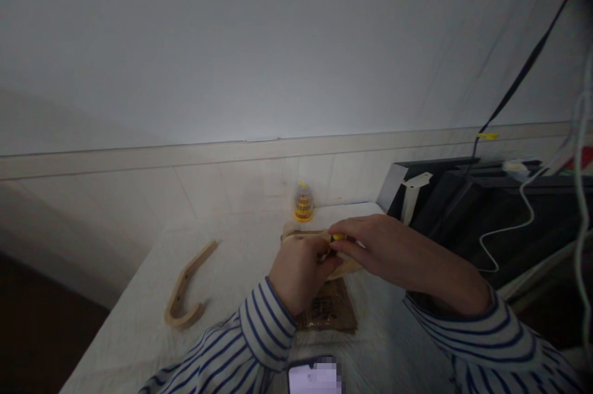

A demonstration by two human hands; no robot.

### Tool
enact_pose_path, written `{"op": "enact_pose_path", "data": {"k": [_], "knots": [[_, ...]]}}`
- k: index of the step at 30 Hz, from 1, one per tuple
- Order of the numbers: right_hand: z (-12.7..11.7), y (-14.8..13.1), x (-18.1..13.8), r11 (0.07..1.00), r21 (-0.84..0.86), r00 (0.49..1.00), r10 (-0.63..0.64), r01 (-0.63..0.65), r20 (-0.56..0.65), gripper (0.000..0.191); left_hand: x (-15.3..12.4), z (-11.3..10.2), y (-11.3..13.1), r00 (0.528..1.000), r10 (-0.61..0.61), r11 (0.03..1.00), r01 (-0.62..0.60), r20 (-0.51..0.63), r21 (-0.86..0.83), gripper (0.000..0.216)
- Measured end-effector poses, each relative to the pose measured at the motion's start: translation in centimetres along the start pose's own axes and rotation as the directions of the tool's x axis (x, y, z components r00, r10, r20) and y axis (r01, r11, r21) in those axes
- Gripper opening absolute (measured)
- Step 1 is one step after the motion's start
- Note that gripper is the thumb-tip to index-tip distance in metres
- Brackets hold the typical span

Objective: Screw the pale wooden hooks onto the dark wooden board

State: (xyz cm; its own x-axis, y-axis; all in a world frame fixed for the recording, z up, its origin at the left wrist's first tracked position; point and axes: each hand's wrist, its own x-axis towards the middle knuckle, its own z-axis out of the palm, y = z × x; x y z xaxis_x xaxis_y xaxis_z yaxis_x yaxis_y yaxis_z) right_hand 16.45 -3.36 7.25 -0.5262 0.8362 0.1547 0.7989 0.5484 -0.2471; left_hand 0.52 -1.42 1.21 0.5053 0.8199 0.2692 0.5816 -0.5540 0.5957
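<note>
Your curled fingers are hiding most of the wooden piece (pixel 347 268), so only parts of it are showing on either side of your left hand (pixel 301 267). That hand is bending its fingers inward, but you can't tell what it is gripping. The brown packet (pixel 331 307) is lying partly covered, and the phone (pixel 309 381) is running off the bottom of the view.

The counter (pixel 134 332) is ending at a slanting left edge, and dark panels (pixel 435 227) are crowding its right side. Bare cloth is stretching between your left hand and the hook-shaped wood (pixel 175 301). The clear yellow-based container (pixel 304 204) is standing just beyond your hands, near the wall.

Your right hand (pixel 334 243) is pinching a small yellow-and-black item (pixel 339 237) between thumb and fingers, nearly closed, directly beside your left fingertips and above the wooden piece.
</note>
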Motion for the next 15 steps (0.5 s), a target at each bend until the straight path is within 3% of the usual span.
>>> {"op": "enact_pose_path", "data": {"k": [15], "knots": [[-0.13,0.12,-0.24,0.998,0.023,0.999,-0.05,0.05,0.018,0.022,-0.07,-0.34,0.19,1.0,0.004,1.0,-0.005,0.025,0.008,0.012]]}}
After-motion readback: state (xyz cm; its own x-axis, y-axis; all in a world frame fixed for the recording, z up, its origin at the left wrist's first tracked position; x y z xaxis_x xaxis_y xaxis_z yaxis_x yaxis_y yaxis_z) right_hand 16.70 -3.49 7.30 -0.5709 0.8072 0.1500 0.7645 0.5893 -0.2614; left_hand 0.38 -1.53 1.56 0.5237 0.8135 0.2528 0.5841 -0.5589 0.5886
